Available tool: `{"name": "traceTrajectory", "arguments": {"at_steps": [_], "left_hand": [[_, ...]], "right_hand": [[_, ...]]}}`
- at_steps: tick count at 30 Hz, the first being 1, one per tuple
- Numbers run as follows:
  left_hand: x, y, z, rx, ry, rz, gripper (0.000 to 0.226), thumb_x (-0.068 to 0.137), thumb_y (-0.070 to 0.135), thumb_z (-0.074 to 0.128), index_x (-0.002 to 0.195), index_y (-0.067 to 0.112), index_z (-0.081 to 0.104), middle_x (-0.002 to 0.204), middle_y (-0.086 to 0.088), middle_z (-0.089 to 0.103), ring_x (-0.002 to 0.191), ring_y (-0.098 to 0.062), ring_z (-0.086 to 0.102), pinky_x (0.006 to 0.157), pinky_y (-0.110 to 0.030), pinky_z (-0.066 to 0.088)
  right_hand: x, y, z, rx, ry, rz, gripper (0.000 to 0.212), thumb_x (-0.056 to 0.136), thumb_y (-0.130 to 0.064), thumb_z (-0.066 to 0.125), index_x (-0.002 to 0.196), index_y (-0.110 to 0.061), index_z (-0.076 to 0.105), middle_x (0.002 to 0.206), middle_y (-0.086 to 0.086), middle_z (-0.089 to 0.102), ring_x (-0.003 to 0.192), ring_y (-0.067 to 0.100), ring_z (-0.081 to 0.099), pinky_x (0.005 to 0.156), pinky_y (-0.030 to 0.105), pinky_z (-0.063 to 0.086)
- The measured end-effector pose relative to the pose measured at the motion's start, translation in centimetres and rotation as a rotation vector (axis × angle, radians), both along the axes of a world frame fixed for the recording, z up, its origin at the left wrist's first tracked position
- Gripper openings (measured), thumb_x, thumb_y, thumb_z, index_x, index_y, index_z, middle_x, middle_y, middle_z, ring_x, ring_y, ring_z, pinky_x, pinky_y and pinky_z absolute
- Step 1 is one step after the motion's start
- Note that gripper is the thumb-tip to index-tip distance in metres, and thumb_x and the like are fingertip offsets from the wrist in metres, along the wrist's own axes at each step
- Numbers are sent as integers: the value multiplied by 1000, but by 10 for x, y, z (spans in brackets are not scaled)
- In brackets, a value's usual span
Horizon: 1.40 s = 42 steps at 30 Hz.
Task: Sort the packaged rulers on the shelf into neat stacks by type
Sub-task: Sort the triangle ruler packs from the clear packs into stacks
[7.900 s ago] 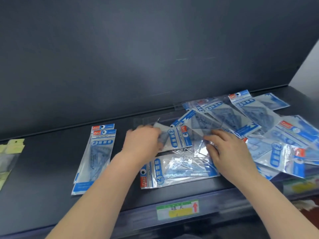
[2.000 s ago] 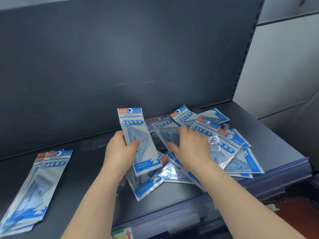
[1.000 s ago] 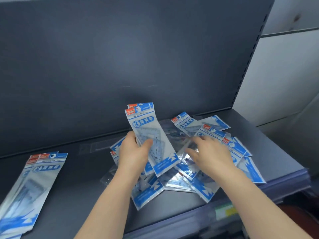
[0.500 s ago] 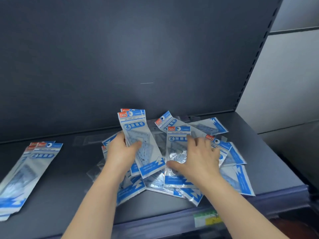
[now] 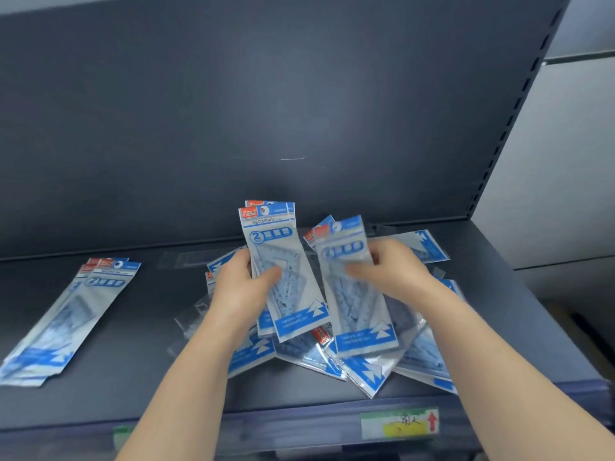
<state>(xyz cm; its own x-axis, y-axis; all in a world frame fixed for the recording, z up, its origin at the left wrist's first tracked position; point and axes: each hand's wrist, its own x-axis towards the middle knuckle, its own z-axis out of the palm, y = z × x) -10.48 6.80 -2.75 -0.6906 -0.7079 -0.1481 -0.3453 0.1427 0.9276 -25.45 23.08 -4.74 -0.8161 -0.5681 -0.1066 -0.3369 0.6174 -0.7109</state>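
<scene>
The left hand [image 5: 239, 291] pinches a small bunch of set-square packets [image 5: 283, 261], thumb across the front and fingers behind. It holds them upright, probably to line up the headers for stacking. Just right of that thumb, the right hand [image 5: 396, 271] pinches another packet [image 5: 356, 294] the same way (blurred, so finger detail is unsure), seemingly to add it. Under both palms lies the loose pile [image 5: 366, 371], its lowest corners near the front edge of the shelf [image 5: 126, 361]. Well left of the fingers, the sorted stack [image 5: 66, 314] has bare shelf beside it.

head-worn view, facing forward and down, close over shelf [image 5: 499, 277]
</scene>
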Motion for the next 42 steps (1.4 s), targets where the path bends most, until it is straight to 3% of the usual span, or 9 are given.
{"name": "traceTrajectory", "arguments": {"at_steps": [3, 7, 12, 15, 21, 25, 30, 36, 42], "left_hand": [[-5, 6, 0, 7, -9, -17, 15, 100, 15, 53, 111, 23, 61, 111, 5, 69, 100, -16, 67, 90, -44, 55], [-16, 16, -6, -2, -70, -98, 19, 101, 14, 49, 110, 24, 62, 112, 4, 70, 102, -19, 68, 94, -48, 53], [-36, 44, -18, -70, -131, -253, 19, 97, 14, 54, 95, 26, 68, 100, 2, 74, 94, -18, 70, 92, -47, 54], [-47, 61, -25, -111, -182, -332, 12, 94, 18, 58, 91, 21, 69, 88, 3, 74, 82, -14, 69, 83, -42, 55], [-52, 67, -23, -173, -77, -97, 9, 94, 20, 56, 94, 22, 65, 95, 1, 71, 93, -22, 67, 87, -47, 53], [-37, 62, -9, -89, -11, 6, 11, 97, 17, 54, 95, 21, 64, 97, 4, 71, 90, -17, 68, 73, -34, 53], [-4, 51, -1, 78, 70, 10, 9, 97, 16, 58, 99, 15, 67, 96, -4, 76, 89, -23, 73, 82, -46, 59], [53, 7, -1, -37, 75, 139, 8, 90, 18, 67, 96, 23, 69, 88, 2, 76, 82, -17, 73, 78, -45, 60], [128, -92, -7, -131, -58, 314, 25, 79, 36, 66, 103, 30, 64, 97, 7, 73, 90, -18, 71, 83, -48, 57]], "right_hand": [[-10, 21, 12, -333, 26, -222, 22, 92, -24, 53, 110, -17, 64, 104, -2, 68, 95, 18, 62, 75, 30, 43], [-25, 67, 3, -264, 31, -375, 18, 95, -26, 48, 101, -11, 56, 98, 3, 63, 87, 24, 57, 69, 31, 38], [-17, 97, -14, -413, -357, -281, 26, 78, -18, 77, 99, -19, 61, 95, 5, 74, 83, 26, 72, 78, 46, 58], [-8, 106, -19, -479, -450, -272, 22, 85, -12, 69, 106, -17, 63, 97, 4, 75, 85, 25, 73, 82, 47, 58], [2, 106, -25, -541, -432, -373, 19, 90, -13, 57, 106, -24, 57, 103, 0, 72, 92, 23, 70, 87, 47, 55], [12, 80, -10, -548, -454, -217, 24, 91, -10, 54, 106, -28, 58, 101, -3, 73, 89, 18, 71, 82, 42, 58], [43, 16, -3, -541, -301, -79, 18, 87, -17, 64, 101, -27, 61, 98, -9, 72, 88, 11, 69, 82, 40, 57], [89, -66, -3, -455, -192, 5, 25, 81, -27, 71, 98, -28, 52, 94, -15, 65, 90, 8, 63, 78, 32, 51], [147, -158, 3, -292, -192, 277, 56, 85, -28, 67, 134, -24, 38, 106, -13, 66, 95, 9, 64, 84, 35, 53]]}}
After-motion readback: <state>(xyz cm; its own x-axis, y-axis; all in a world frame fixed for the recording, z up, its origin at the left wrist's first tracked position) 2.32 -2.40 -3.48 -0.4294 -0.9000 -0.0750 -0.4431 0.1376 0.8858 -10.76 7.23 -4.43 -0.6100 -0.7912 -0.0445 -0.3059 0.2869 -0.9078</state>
